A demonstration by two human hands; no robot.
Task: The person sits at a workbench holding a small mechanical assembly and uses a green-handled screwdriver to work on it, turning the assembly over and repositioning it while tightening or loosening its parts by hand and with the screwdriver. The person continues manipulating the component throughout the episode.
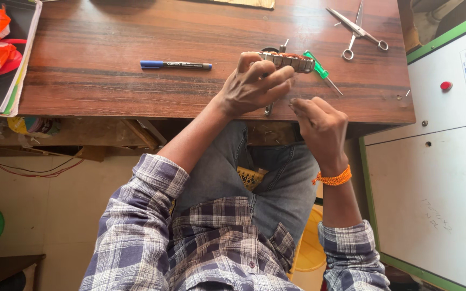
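Holding a flat metal part with orange wire coils (288,60) up over the bench (109,48), the left hand (251,86) has its fingers (276,77) curled around it and pinching it from the side. The part sits just above the front half of the wooden bench, close to the person's body. The right hand (321,126) is just beside it, near the bench edge. Its fingers are pressed together at the tips, as if pinching something very thin, but I cannot tell what. An orange band (334,178) goes around that wrist.

A green screwdriver (321,71) lies on the bench right by the metal part. A blue pen (174,65) lies to the left, well apart from the hands. Metal scissors (358,29) lie farther back on the right. A white machine box (448,161) stands beside the bench.
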